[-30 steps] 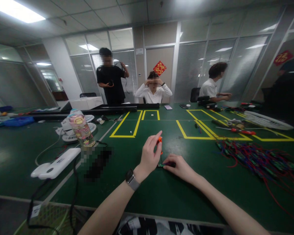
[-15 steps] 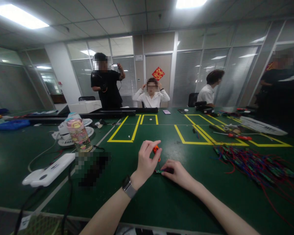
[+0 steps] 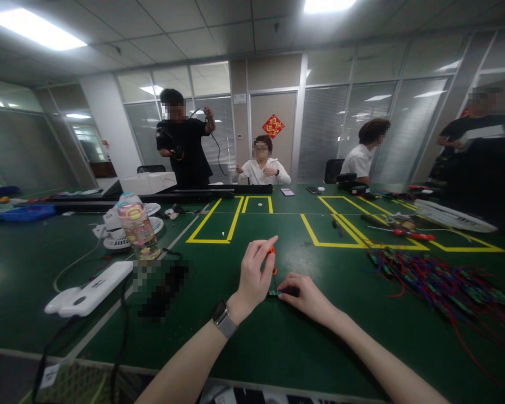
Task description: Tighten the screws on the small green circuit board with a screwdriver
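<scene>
My left hand (image 3: 253, 275), with a watch on its wrist, is closed around the orange handle of a small screwdriver (image 3: 271, 255) held upright. The tip points down at a small green circuit board (image 3: 273, 293) lying on the green table (image 3: 278, 336). My right hand (image 3: 305, 294) rests on the table to the right of the board, its fingers pinching a dark piece at the board's end.
A heap of red, blue and black wires with small boards (image 3: 433, 278) lies at the right. A bottle (image 3: 138, 226), a white device (image 3: 90, 289) and cables stand at the left. Yellow tape boxes (image 3: 212, 227) mark the table. Several people are along the far side.
My left hand has turned slightly on the screwdriver handle, staying in place. The view shifted a little. A seated person across the table lowered both hands from the head.
</scene>
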A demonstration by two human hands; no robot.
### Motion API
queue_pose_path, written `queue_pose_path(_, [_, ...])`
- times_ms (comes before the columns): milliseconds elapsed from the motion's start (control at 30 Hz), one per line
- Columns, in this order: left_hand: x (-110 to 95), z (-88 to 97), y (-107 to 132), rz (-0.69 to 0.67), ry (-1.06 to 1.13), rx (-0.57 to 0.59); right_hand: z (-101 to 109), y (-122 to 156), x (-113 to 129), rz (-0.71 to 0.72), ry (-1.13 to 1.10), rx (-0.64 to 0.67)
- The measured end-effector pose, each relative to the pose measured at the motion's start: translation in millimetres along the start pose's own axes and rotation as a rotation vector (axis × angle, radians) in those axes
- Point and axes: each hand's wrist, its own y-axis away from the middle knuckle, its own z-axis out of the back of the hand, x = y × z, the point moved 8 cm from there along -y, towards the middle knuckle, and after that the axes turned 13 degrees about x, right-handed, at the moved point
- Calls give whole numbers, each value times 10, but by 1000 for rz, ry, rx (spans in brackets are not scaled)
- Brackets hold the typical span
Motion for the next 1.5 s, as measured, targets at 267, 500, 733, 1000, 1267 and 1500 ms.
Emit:
queue_pose_path(267, [-10, 19, 1, -6, -17, -40, -8, 0, -28, 14, 12, -8])
queue_pose_path(500, [-10, -9, -11, 7, 39, 23, 2, 0, -11, 5, 1, -9])
queue_pose_path(733, [-4, 31, -22, 14, -16, -15, -13, -3, -26, 6, 14, -10])
queue_pose_path(1000, [13, 13, -15, 12, 0, -18, -23, -1, -33, 20, -1, -8])
queue_pose_path(1267, [17, -15, -19, 20, 19, 18, -34, -15, -59, 21, 12, -10])
queue_pose_path(1500, [17, 37, -5, 12, -44, -32, -20, -8, -38, 8, 14, -11])
